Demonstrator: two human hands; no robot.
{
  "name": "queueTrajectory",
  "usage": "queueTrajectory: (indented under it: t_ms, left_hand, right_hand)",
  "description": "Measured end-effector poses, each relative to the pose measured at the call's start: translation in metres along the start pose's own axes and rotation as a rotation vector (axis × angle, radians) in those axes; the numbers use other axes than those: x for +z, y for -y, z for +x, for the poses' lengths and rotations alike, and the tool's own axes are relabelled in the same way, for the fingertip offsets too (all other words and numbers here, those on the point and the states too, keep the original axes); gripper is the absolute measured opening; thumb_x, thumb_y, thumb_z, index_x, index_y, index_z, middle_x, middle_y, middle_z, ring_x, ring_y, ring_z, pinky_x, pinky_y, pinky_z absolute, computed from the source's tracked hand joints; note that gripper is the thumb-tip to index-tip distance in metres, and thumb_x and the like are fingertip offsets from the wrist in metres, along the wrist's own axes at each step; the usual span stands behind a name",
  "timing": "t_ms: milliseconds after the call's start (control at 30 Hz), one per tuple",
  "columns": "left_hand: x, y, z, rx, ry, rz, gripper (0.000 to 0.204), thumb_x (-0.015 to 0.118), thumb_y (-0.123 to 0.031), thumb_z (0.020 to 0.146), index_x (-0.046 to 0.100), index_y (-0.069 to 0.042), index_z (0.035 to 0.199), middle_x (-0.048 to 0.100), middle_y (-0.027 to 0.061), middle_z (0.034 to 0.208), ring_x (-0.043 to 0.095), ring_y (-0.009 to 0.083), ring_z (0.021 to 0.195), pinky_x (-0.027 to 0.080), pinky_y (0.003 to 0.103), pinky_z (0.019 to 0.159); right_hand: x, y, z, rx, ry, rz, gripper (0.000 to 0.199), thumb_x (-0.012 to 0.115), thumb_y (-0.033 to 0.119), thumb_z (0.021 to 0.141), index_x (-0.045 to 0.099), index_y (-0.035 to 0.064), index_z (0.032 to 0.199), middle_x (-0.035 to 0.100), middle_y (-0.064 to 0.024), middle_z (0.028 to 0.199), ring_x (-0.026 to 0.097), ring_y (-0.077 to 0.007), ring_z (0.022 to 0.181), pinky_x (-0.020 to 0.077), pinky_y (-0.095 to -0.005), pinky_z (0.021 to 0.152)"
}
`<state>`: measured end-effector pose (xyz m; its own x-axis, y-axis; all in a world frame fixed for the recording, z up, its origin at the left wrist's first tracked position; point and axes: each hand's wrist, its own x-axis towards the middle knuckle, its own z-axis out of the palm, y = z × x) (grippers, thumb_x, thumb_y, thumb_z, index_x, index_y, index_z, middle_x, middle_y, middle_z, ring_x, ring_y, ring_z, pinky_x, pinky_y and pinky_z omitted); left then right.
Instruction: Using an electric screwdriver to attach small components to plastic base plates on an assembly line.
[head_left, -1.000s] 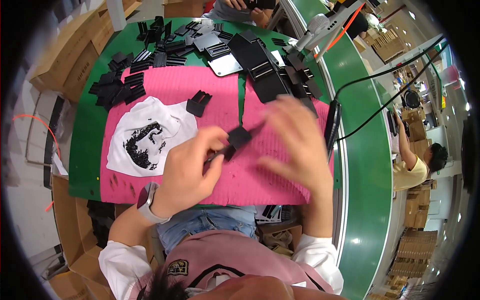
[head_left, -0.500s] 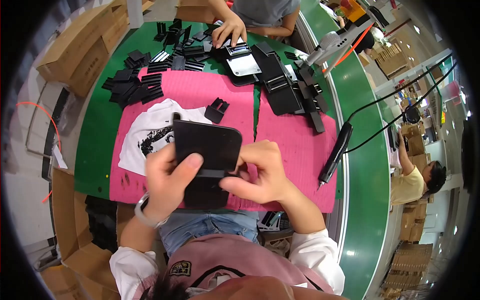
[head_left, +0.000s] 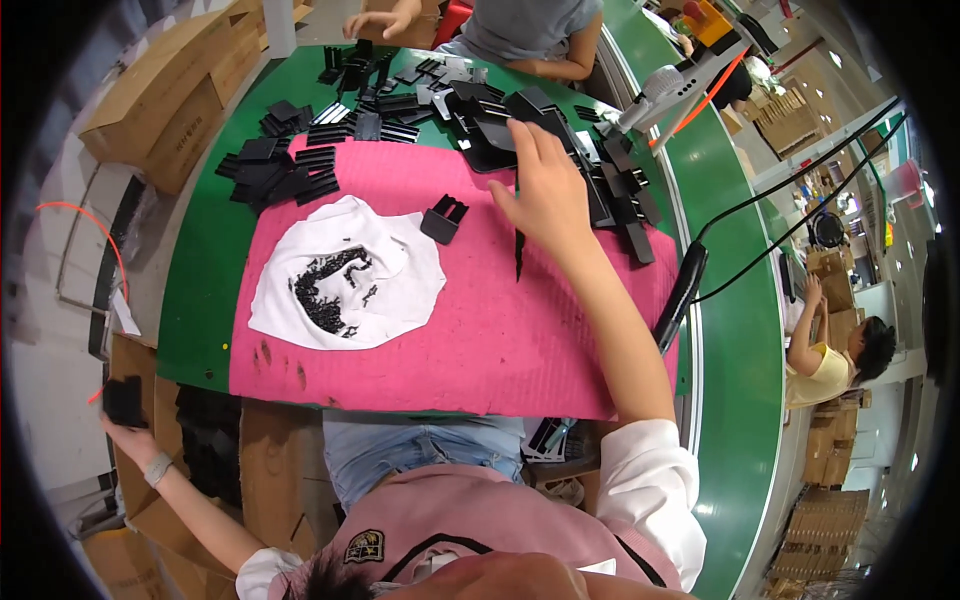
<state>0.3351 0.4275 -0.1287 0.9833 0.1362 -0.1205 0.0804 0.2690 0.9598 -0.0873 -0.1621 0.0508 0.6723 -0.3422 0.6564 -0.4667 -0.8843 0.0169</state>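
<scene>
Far out to the left, my left hand [head_left: 130, 440] grips a black flat plate-like piece [head_left: 124, 402] by its lower end, above an open cardboard box [head_left: 160, 455]. My right hand [head_left: 552, 192] reaches across the table with its fingers stretched out. Its fingertips are beside a stack of black plates [head_left: 490, 155]; whether they touch it I cannot tell. A small black clip-shaped part [head_left: 442, 220] lies on the pink mat [head_left: 480, 330]. Left of it is a white cloth [head_left: 405, 270] bearing a heap of tiny black screws [head_left: 322, 290].
Loose black parts [head_left: 265, 175] are heaped along the far left of the green table [head_left: 190, 310]. A corded black electric screwdriver [head_left: 682, 295] hangs at the right. Across the table a co-worker's hand [head_left: 380, 22] is over the parts. Large cardboard boxes [head_left: 160, 110] stand at left.
My left hand has carried the black piece from over the mat to the box at left. My right hand has let go of it and moved forward. The co-worker's hand has shifted left.
</scene>
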Motion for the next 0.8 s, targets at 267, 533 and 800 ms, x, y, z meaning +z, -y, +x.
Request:
queueTrajectory:
  t_ms: [267,533,800]
  left_hand:
    - [-0.026,0.050,-0.058,-0.406,-0.261,-0.112,0.057,0.054,-0.044,0.088,0.047,0.001,0.123,0.059,0.0100,0.111,0.055,0.0216,0.107,0.040,0.034,0.097]
    - [0.249,-0.060,-0.240,-0.036,0.918,-0.047,0.047,0.039,-0.034,0.097,0.045,0.006,0.122,0.058,0.0149,0.103,0.061,0.0203,0.089,0.053,0.031,0.072]
    - [0.362,-0.055,-0.297,-0.132,1.178,-0.113,0.034,0.052,-0.017,0.094,0.047,-0.004,0.125,0.059,0.0049,0.108,0.057,0.0102,0.096,0.045,0.022,0.080]
  right_hand:
    - [0.062,-0.032,0.007,0.023,-0.001,-0.165,0.023,0.056,0.008,0.082,0.056,0.0030,0.105,0.064,-0.0084,0.093,0.065,-0.0259,0.079,0.0519,-0.0366,0.062]
    - [-0.002,0.063,0.001,-0.504,-0.406,0.081,0.029,0.058,0.007,0.073,0.062,-0.0036,0.100,0.065,-0.0210,0.097,0.067,-0.0294,0.085,0.0533,-0.0329,0.066]
    - [-0.027,0.121,0.008,-0.653,-0.155,0.348,0.027,0.066,0.017,0.076,0.064,0.0020,0.099,0.065,-0.0143,0.092,0.067,-0.0285,0.080,0.0524,-0.0334,0.064]
